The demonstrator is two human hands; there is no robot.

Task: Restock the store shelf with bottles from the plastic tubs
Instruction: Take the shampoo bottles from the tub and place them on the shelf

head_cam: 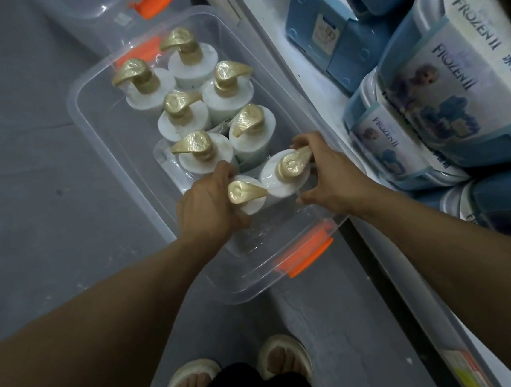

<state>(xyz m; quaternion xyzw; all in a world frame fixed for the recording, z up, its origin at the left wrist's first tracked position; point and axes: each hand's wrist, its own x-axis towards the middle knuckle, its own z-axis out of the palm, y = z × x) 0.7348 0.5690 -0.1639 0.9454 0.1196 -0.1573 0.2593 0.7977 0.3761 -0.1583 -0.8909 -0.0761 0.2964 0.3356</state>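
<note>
A clear plastic tub (99, 139) with orange latches stands on the grey floor and holds several white pump bottles with gold caps. My left hand (205, 207) grips the nearest bottle (250, 201) at the tub's near end. Beside it, my right hand (327, 174) wraps around a second white bottle (281, 181), thumb near its gold pump. Both bottles are still inside the tub. The remaining bottles (184, 112) stand upright farther back in the tub.
The white store shelf edge (308, 72) runs along the right, stacked with blue Frozen II boxes (444, 94). A second clear tub (111, 7) with an orange latch sits beyond the first. My sandalled feet (234, 379) stand on the floor below.
</note>
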